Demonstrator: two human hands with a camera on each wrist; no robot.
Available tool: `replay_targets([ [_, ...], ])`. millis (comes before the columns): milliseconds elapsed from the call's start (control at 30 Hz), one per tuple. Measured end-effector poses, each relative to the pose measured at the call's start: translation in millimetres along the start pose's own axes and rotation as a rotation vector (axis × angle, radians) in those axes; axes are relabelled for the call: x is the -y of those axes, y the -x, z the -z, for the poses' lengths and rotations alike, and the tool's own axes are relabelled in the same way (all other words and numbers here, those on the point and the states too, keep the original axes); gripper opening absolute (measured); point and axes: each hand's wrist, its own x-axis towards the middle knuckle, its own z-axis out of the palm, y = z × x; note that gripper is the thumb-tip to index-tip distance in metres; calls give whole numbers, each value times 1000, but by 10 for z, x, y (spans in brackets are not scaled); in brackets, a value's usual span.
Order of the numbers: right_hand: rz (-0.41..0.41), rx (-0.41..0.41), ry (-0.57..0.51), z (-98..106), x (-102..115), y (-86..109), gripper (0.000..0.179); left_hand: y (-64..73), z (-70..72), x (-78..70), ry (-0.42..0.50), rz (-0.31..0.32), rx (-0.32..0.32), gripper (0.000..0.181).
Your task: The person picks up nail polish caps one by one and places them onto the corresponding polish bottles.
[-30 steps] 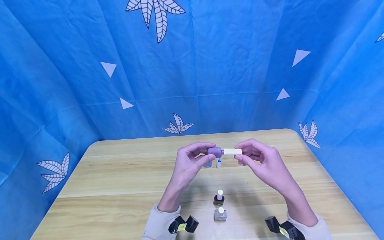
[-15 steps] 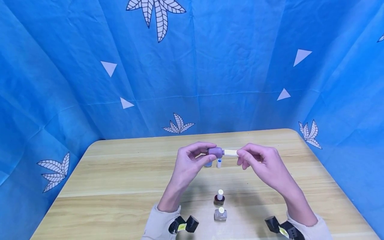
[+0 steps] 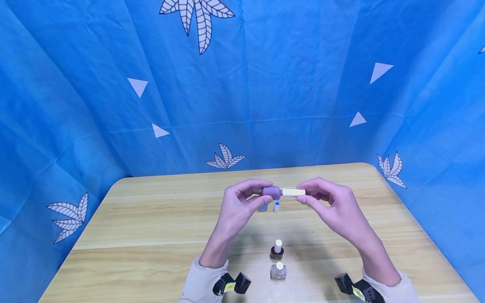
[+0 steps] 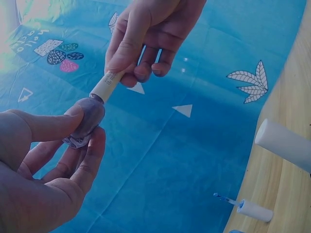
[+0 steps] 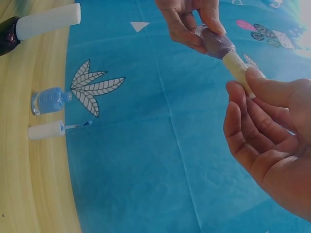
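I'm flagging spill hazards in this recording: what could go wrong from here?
The left hand holds the purple bottle sideways and the right hand pinches its white cap, so polish might leak if that loosens. The uncapped blue bottle stands on the table, where a knock could spill it. Beside it, the brush cap stands bristles-up and might topple, smearing blue.

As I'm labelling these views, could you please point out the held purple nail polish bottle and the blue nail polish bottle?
Purple nail polish bottle [image 3: 272,192]: head view, middle of its body.
Blue nail polish bottle [image 5: 48,101]: right wrist view, middle of its glass body.
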Motion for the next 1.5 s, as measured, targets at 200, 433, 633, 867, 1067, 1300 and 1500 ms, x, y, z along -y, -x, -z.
replay_targets([
  [200,-22,23,26,6,-14,6,12,-4,-16,-5,0,-10,6,28],
  [433,8,5,87,-2,-23,7,17,1,-24,4,-3,-18,8,27],
  [633,27,0,45,-13,-29,0,25,5,-27,4,0,-23,7,28],
  [867,63,-21,59,-18,-14,3,25,4,-30,7,5,-15,-4,28],
  [1067,85,-5,89,-24,-21,10,19,6,-35,3,6,-6,-10,28],
  [1300,74,11,144,-38,-52,10,22,8,-43,8,10,-21,2,28],
  [1500,65,6,86,-26,-49,5,24,10,-46,13,0,-18,-6,27],
])
